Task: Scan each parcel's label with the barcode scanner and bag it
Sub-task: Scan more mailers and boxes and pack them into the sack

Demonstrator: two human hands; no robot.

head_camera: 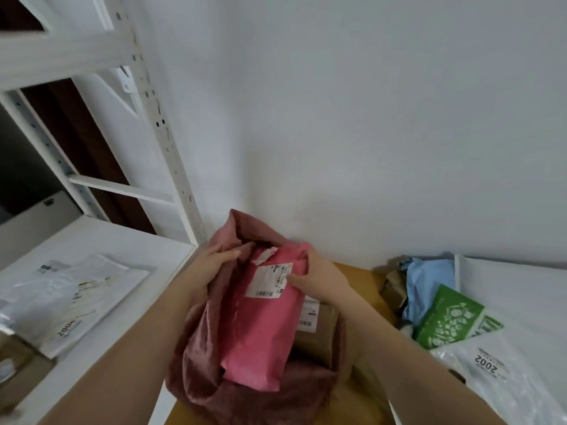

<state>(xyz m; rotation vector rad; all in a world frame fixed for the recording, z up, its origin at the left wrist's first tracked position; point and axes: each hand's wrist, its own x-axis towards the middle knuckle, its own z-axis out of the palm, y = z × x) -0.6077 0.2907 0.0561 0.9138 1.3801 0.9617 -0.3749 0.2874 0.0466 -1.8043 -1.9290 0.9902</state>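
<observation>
A pink mailer parcel [257,326] with a white barcode label [268,282] stands partly inside a dark red plastic bag [199,369]. My right hand [316,271] grips the parcel's top right corner. My left hand [211,265] holds the bag's rim on the left and keeps its mouth spread. A brown cardboard parcel [319,332] with its own label lies in the bag behind the pink one. No barcode scanner is in view.
A white shelf [129,302] at left carries grey and white mailers [67,302]. At right lie a blue mailer [429,283], a green printed packet [451,320] and a white bag marked 2002 [491,366]. A brown surface [368,283] lies beneath the bag; the wall is close behind.
</observation>
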